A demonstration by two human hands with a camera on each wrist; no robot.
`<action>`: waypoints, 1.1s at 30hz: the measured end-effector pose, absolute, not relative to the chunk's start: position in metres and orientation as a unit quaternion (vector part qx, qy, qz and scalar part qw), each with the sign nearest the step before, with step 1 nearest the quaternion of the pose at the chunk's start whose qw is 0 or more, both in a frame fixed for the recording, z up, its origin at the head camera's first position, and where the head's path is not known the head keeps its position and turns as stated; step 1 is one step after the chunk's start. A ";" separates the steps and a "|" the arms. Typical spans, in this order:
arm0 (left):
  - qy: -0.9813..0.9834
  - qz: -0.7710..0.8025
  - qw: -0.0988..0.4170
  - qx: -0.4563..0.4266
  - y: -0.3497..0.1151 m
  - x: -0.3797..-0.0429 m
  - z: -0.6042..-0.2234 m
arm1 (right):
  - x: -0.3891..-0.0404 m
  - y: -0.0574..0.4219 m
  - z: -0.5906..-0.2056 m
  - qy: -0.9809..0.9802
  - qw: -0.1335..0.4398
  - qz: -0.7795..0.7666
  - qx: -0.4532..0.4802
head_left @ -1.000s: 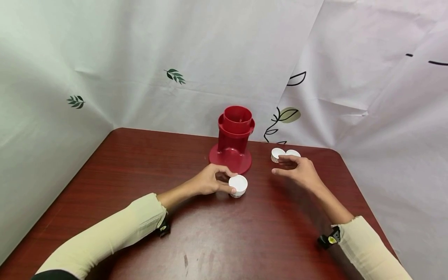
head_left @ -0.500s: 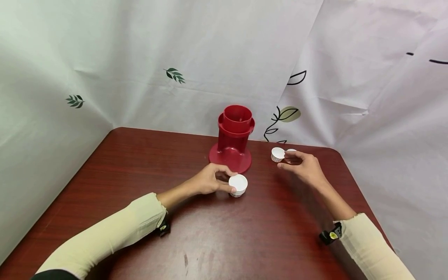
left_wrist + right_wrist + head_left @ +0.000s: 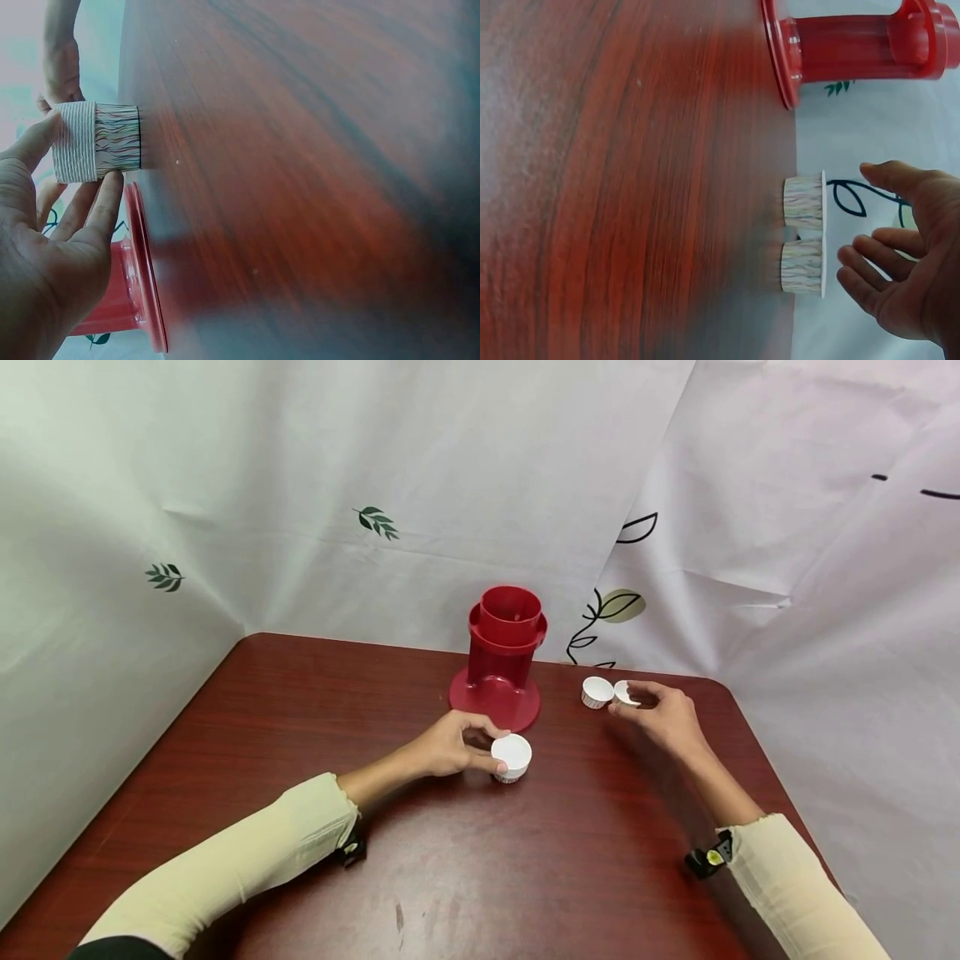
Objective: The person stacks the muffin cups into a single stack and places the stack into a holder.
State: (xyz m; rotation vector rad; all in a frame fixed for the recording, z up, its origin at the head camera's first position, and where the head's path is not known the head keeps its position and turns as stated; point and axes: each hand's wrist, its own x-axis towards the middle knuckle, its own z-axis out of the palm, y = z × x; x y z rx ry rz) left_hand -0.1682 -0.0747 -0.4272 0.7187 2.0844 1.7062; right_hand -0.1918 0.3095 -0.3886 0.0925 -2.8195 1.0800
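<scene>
Two cups [image 3: 804, 201] skirt the edge [image 3: 375, 647]; right hand [image 3: 666, 720] seems spread, left hand [image 3: 450, 748] pinches stack [image 3: 97, 142].

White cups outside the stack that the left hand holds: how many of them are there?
2. In the head view, one white cup stands right of the red stand; the other cup is beside it, partly behind the right hand. More may be hidden.

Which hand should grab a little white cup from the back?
Probably the right hand: it's empty beside the two small, round, white cups, while the left hand holds a white, ridged cup stack.
</scene>
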 end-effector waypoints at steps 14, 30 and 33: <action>0.745 0.594 0.174 0.247 -0.075 -0.168 -0.428 | -0.203 0.320 -0.393 -0.941 0.068 0.333 -0.014; 0.747 0.591 0.169 0.254 -0.075 -0.167 -0.426 | -0.213 0.325 -0.398 -0.950 0.017 0.311 -0.025; 0.745 0.592 0.171 0.255 -0.075 -0.167 -0.426 | -0.215 0.325 -0.399 -0.951 0.016 0.308 -0.025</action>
